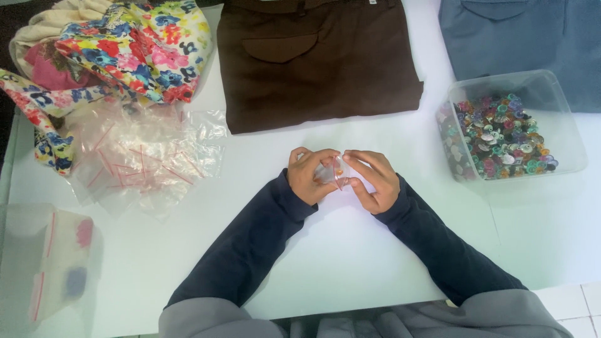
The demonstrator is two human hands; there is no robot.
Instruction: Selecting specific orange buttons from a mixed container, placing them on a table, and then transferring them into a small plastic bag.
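Zip bag (332,173), small and clear, sits pinched between my left hand (308,175) and right hand (372,180) above the white table (350,250); looks mid-seal, next needs firm fingertip pressure along the strip.

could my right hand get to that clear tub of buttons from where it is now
Probably yes. The right hand holds a small clear bag with the left hand; bare table separates it from the open-topped tub of buttons.

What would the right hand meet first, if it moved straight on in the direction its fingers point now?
The right hand points left, so it would first meet the small clear bag it pinches, then the left hand just behind.
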